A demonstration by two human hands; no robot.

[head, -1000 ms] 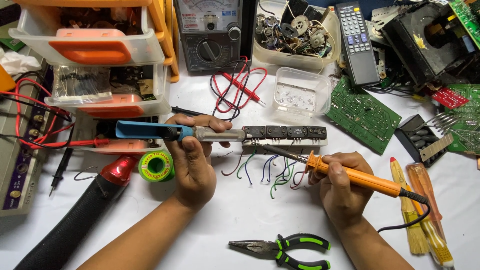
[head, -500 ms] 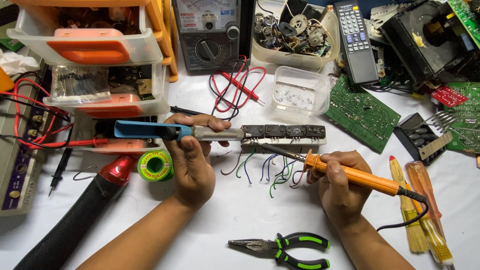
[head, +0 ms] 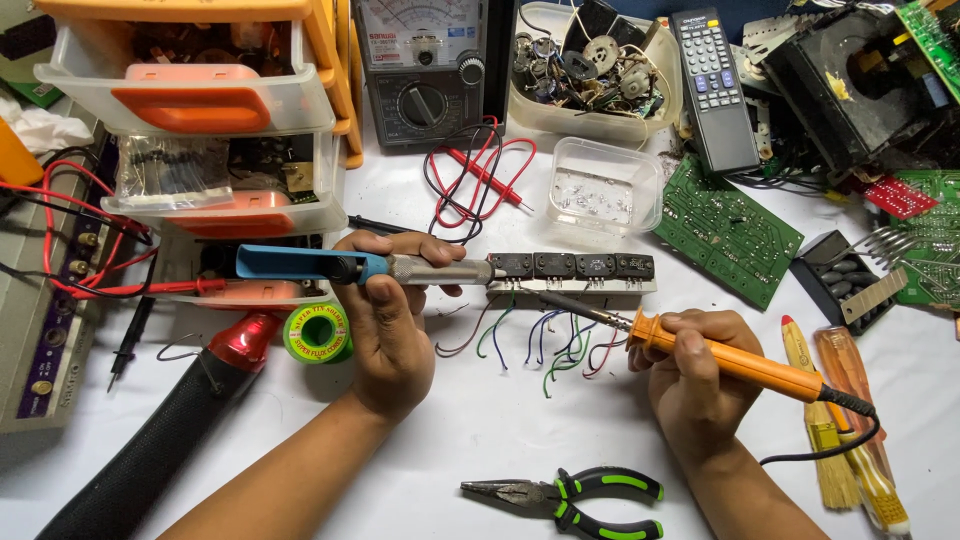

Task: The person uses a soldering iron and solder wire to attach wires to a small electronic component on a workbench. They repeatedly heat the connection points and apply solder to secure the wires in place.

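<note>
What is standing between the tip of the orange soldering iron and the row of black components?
Nothing visible. The soldering iron in the right hand reaches the black components directly; coloured wires hang below its tip.

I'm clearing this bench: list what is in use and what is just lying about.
In use: left hand holding the blue-handled tool; right hand holding the orange soldering iron; transistor strip with loose wires.

Lying about: pliers, remote, multimeter, solder roll.
</note>
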